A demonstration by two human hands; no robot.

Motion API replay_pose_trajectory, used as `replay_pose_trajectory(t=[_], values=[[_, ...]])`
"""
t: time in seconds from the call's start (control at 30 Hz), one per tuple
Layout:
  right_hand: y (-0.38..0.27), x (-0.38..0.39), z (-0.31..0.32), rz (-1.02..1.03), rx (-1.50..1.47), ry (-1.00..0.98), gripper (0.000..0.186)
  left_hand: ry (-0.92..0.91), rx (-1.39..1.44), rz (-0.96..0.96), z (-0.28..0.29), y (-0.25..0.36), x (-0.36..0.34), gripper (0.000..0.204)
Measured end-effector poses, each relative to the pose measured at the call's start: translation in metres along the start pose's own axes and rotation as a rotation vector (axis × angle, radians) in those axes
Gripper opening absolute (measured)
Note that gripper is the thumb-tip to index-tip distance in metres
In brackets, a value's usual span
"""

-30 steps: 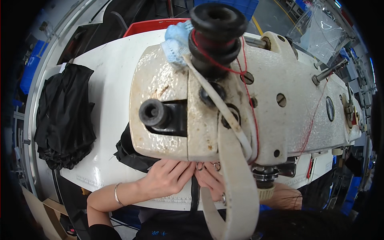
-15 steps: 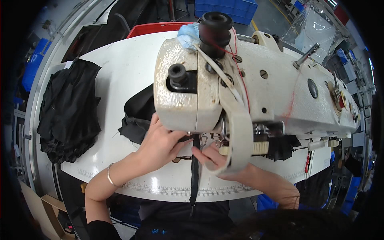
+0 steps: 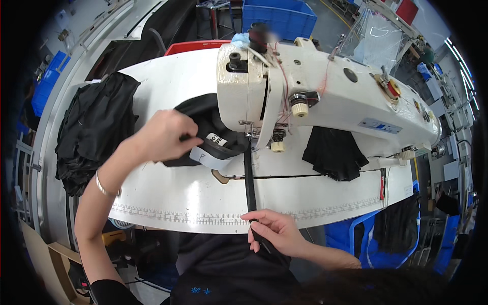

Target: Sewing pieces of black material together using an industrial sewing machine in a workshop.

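Observation:
A black fabric piece shaped like a cap, with a white label inside and a pale grey curved part, lies at the needle end of the white sewing machine. My left hand is curled closed at its left edge, and whatever is in the fingers is hidden. A narrow black tape runs from under the presser area straight toward me over the table's front edge. Near that edge my right hand pinches the tape between thumb and fingers.
A heap of black fabric pieces lies on the left of the white table. Right of the needle are a pleated black piece and a red-handled tool. A printed ruler scale follows the front edge. Blue crates stand behind.
Both hands have left the needle area: the left went up and left, the right down toward me along the tape. The head view shifted, and the cap-like piece with its label now shows.

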State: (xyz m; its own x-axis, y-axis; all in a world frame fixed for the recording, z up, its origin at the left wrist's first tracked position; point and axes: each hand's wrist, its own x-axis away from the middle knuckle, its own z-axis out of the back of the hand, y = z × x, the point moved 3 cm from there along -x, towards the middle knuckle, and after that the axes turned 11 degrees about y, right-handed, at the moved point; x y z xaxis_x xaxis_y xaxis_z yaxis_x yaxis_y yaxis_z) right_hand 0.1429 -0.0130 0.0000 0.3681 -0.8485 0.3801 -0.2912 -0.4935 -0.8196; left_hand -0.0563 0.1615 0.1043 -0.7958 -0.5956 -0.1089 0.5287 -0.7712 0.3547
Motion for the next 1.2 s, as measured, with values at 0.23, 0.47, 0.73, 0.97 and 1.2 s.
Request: replay_pose_trajectory(t=[0.23, 0.47, 0.73, 0.97, 1.2], values=[[-0.001, 0.012, -0.012, 0.306, 0.487, -0.155, 0.085, 0.115, -0.265, -0.315, -0.094, 0.111, 0.085, 0.021], [-0.002, 0.029, -0.022, 1.017, 1.412, 0.106, 0.062, 0.411, -0.066, -0.032, -0.095, 0.106, 0.101, 0.038], [-0.002, 0.034, -0.017, 1.189, 1.456, 0.142, 0.046, 0.292, 0.517, 0.313, -0.069, 0.084, 0.103, 0.035], [-0.005, 0.038, -0.018, 1.043, 1.423, 0.038, 0.056, 0.336, 0.672, 0.486, -0.054, 0.073, 0.104, 0.033], [-0.008, 0.039, -0.026, 1.087, 1.549, 0.107, 0.047, 0.443, 0.599, 0.477, -0.062, 0.079, 0.105, 0.029]])
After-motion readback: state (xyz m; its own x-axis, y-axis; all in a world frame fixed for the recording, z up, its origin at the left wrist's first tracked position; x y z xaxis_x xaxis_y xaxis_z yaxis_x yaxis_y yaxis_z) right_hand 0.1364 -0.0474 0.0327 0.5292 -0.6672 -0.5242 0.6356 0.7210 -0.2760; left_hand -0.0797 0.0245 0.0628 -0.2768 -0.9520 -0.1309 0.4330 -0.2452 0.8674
